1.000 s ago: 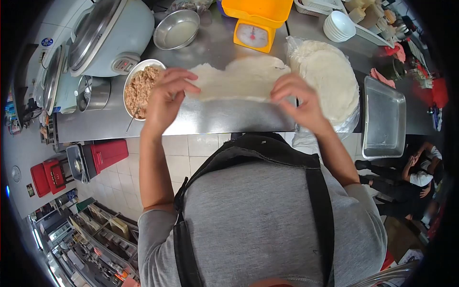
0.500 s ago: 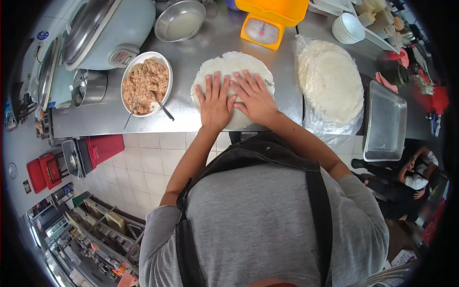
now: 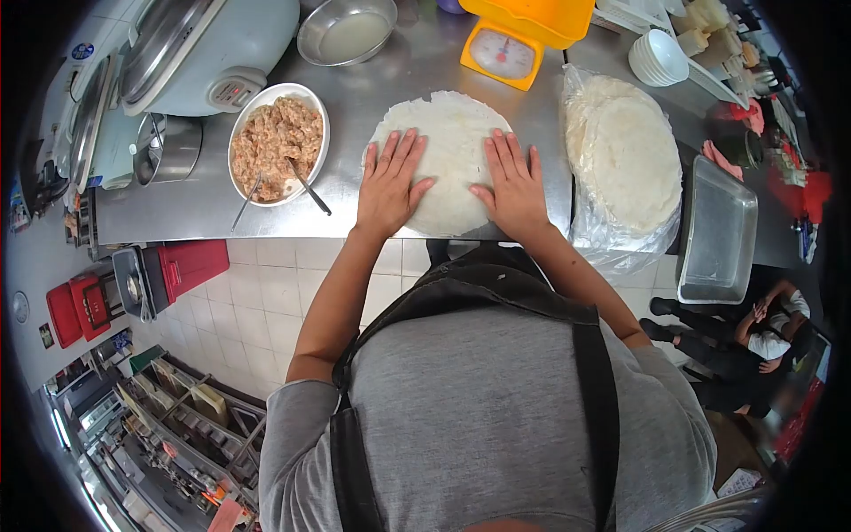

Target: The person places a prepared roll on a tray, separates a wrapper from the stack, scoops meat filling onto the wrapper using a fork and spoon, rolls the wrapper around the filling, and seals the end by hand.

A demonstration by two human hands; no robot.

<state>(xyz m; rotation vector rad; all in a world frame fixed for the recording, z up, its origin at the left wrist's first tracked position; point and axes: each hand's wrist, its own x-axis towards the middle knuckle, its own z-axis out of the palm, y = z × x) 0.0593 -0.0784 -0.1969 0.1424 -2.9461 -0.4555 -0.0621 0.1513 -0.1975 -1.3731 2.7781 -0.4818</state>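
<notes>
A thin round white sheet of dough point(image 3: 450, 168) lies flat on the steel counter in front of me. My left hand point(image 3: 390, 182) rests flat on its left part, fingers stretched out. On the right edge of the sheet lies my right hand point(image 3: 514, 182), also flat with its fingers extended. Between the two hands the middle of the sheet is uncovered. To the left stands a white oval bowl of minced filling point(image 3: 279, 146) with two utensils in it. A stack of similar round sheets point(image 3: 625, 160) lies on clear plastic to the right.
Behind the sheet are a metal bowl of whitish liquid point(image 3: 350, 37) and a yellow kitchen scale point(image 3: 503, 53). A large rice cooker point(image 3: 208, 53) stands back left. Rightward are white bowls point(image 3: 658, 58) and a metal tray point(image 3: 718, 232). A person point(image 3: 762, 332) sits at the right.
My hands were close together at the middle of the sheet, thumbs touching. They have moved apart, the left one leftward and the right one to the right edge. The view has shifted slightly.
</notes>
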